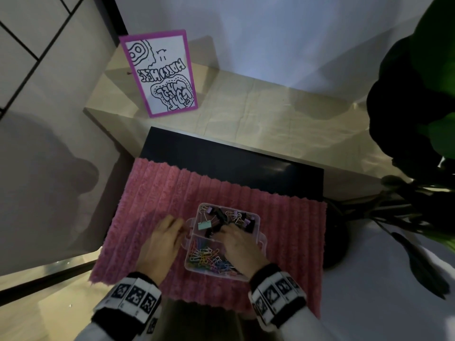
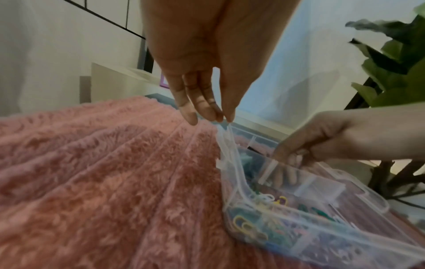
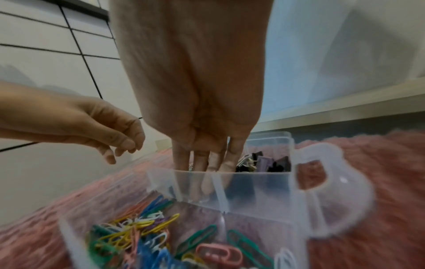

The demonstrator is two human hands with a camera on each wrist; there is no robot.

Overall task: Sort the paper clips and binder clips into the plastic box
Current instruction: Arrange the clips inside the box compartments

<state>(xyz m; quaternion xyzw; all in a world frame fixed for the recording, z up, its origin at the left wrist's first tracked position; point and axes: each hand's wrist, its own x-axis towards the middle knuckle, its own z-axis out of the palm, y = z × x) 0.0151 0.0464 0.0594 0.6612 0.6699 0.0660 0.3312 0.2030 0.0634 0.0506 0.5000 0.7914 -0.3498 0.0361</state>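
Head view: plastic box [image 1: 256, 219], clear, lid off, on a pink rug [image 1: 157, 193] over the surface; binder clips [image 1: 221, 216] in the far compartment, paper clips [image 1: 209, 258] in the near one, no loose clip seen on the rug. Left hand [image 1: 160, 244] lies just left of the box, fingertips at its left rim; right hand [image 1: 240, 247] reaches over the near compartment into the far one, so it is the nearer hand to the binder clips. Left wrist view: left fingers [image 2: 202, 105] straight and drawn together with the thumb at the thin rim of the box; whether they pinch it cannot be told. Right wrist view: right fingers [image 3: 200, 163] straight, close together, pointing down behind the divider [image 3: 230, 177] into the far compartment; binder clips lie just right of the fingertips; whether anything is held cannot be told.
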